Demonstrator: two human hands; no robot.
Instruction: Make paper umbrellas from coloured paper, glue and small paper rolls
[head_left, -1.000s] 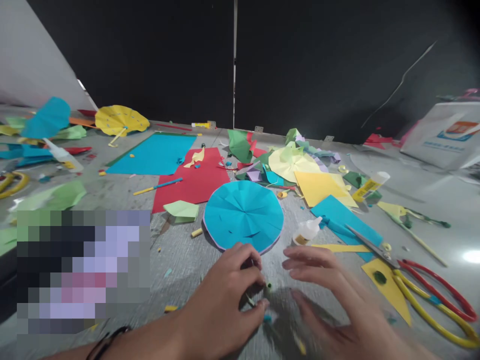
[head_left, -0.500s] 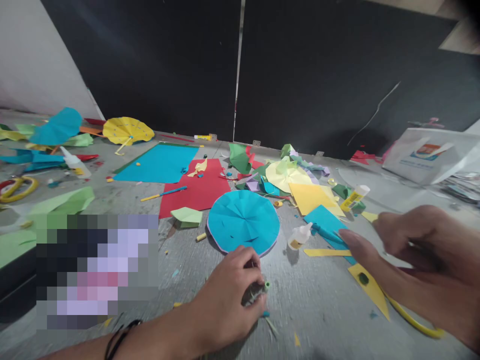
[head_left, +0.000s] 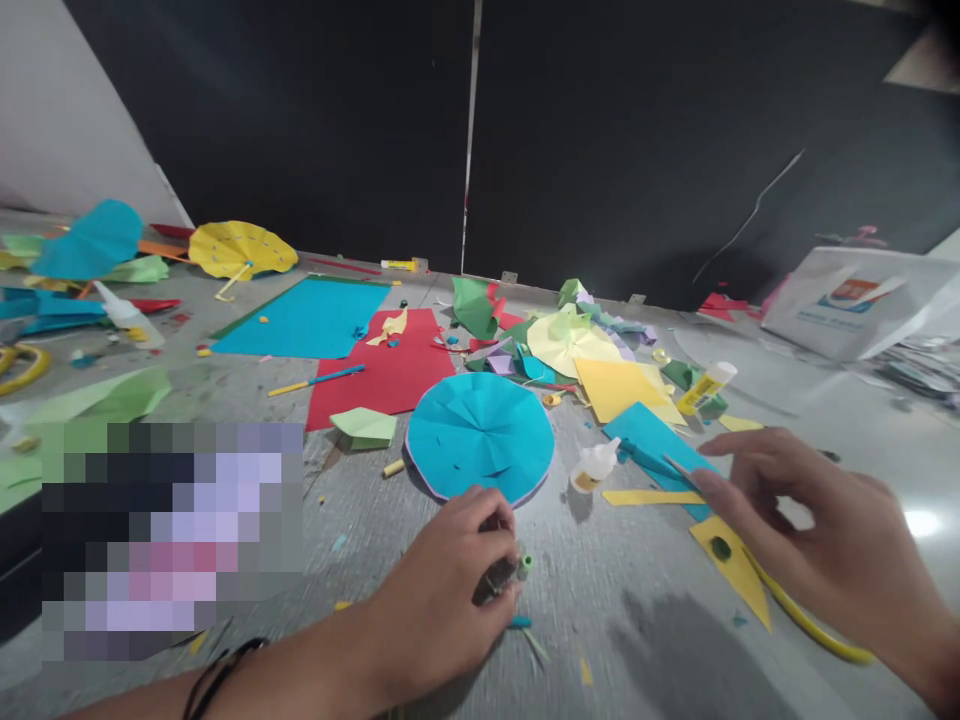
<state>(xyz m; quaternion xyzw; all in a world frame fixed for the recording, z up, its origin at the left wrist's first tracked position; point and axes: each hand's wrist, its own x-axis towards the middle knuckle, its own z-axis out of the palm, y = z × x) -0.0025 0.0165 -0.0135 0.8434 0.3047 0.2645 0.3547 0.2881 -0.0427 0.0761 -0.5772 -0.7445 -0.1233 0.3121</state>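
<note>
My left hand (head_left: 469,580) rests on the grey table, its fingers curled around small items; a green paper roll (head_left: 526,563) and a blue piece (head_left: 520,622) show at the fingertips. Just beyond lies a pleated blue paper disc (head_left: 480,435) with a purple edge. My right hand (head_left: 787,500) is raised at the right, fingers apart, over a blue sheet (head_left: 660,450) and the yellow-handled scissors (head_left: 814,625). A thin pointed tip shows by its thumb; whether the hand holds it is unclear. A white glue bottle (head_left: 594,466) stands between the hands.
Red paper (head_left: 382,370), a large blue sheet (head_left: 307,318) and a yellow pleated fan (head_left: 241,250) lie further back. Paper scraps and a glue stick (head_left: 706,388) are at the right. A white bag (head_left: 847,300) stands at the back right. A phone-like pixelated item (head_left: 172,540) is at the left.
My right hand has opened out from a closer, blurred pose. My left hand keeps its curled hold. The whole view has shifted slightly.
</note>
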